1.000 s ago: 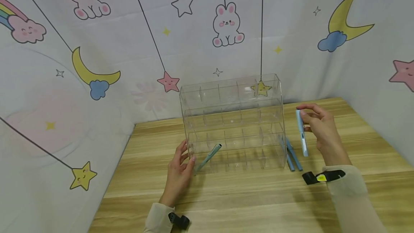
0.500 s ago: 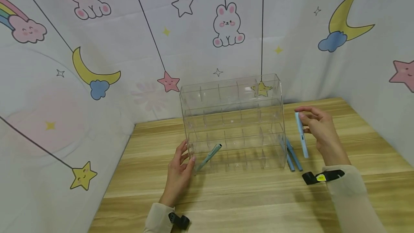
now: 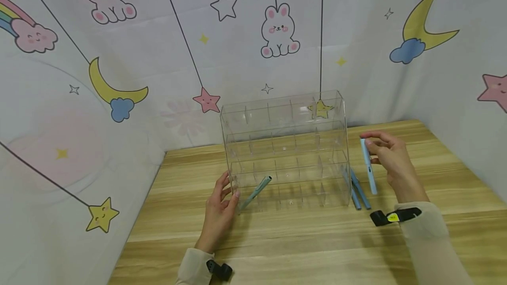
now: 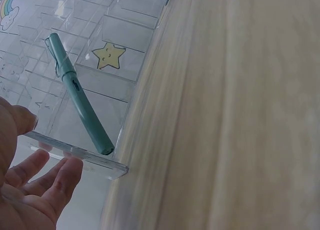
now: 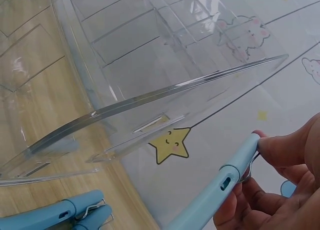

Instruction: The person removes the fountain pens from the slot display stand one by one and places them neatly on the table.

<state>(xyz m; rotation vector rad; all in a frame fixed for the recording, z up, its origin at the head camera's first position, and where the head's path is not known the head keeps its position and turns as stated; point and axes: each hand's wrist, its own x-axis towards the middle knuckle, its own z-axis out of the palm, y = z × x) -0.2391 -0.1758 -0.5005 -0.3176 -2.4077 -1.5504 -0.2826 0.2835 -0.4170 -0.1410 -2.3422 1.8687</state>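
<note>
A clear acrylic pen rack (image 3: 287,172) with tiered compartments stands on the table. My left hand (image 3: 219,208) holds its left side panel, thumb on one face and fingers on the other in the left wrist view. In the lowest row's left compartment, a green fountain pen (image 4: 82,102) leans with its cap upward. To the right of the rack, my right hand (image 3: 392,157) pinches a light blue fountain pen (image 3: 369,168) near its cap end, above the table. Its clip (image 5: 248,169) faces the fingers in the right wrist view.
Two blue capped pens (image 3: 359,192) lie on the wooden table (image 3: 277,245) beside the rack's right side. A white cloth (image 3: 178,25) printed with rabbits, stars and moons hangs behind the table and along both sides.
My right hand has lowered slightly and shifted a little left with the light blue pen, which has turned a bit about its length. The left hand, rack and other pens are still.
</note>
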